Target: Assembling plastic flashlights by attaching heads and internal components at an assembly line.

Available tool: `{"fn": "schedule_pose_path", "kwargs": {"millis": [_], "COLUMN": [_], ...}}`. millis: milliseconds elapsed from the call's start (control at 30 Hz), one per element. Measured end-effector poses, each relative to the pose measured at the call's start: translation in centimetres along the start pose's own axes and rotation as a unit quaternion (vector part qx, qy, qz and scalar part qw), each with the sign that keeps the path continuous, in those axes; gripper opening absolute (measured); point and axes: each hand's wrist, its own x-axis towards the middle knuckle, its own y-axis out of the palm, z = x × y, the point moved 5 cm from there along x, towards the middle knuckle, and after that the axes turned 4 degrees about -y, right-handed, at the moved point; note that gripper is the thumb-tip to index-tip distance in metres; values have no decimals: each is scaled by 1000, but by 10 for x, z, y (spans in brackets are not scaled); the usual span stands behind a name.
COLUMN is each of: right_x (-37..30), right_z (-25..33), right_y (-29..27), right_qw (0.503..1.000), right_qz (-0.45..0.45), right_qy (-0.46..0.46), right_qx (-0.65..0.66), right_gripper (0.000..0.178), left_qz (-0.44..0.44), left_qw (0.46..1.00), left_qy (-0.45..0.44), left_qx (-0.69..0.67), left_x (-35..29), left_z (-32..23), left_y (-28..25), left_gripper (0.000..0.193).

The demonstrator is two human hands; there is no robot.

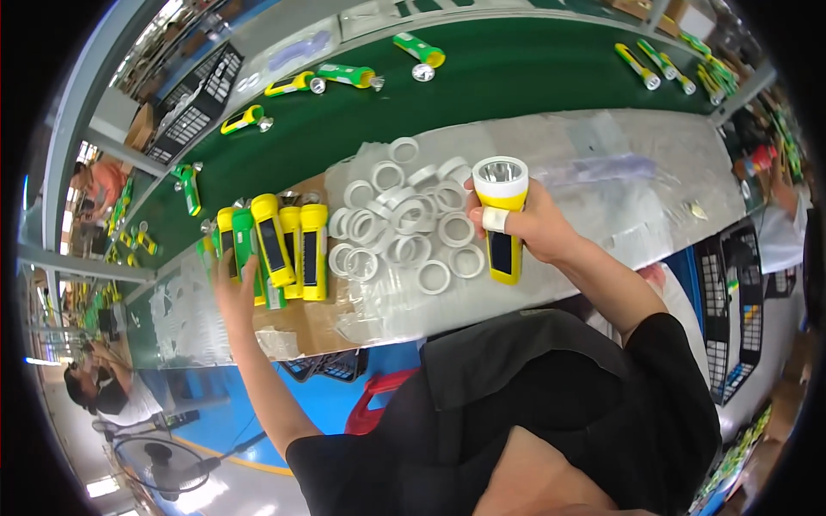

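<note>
My right hand (540,225) is closed round a yellow flashlight (505,265), which stands upright with a white ring (501,169) round its silver reflector and a dark panel on its body. White tape wraps the thumb. At the left, my left hand (232,291) has its fingers apart at the near left side of a group of yellow and green flashlight bodies (273,245); whether it touches one I cannot tell. Between the hands lies a pile of loose white rings (433,276) on plastic sheeting.
Beyond the worktable (594,249) runs a green conveyor belt (516,82), with several flashlights (347,76) scattered on it. A black crate (196,103) stands at the far left, and another black crate (731,314) at the right. Other people (120,387) are at the sides.
</note>
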Motion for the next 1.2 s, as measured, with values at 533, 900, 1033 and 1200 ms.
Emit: {"fn": "schedule_pose_path", "kwargs": {"millis": [533, 900, 1033, 1200], "right_x": [-39, -49, -52, -59], "right_z": [-21, -65, -48, -65], "right_y": [-55, -88, -81, -74], "right_qw": [966, 978, 993, 980], "right_qz": [60, -32, -32, 168], "right_qy": [-198, -104, -74, 67], "right_qx": [-157, -176, -86, 83], "right_gripper": [40, 48, 39, 33], "left_qz": [275, 243, 224, 345], "left_qw": [820, 851, 872, 764], "left_qy": [277, 145, 114, 63], "left_qx": [-418, -443, -420, -541], "left_x": [-95, -110, -108, -113], "left_z": [-384, -424, -423, -420], "left_y": [79, 114, 112, 125], "left_gripper": [81, 52, 52, 57]}}
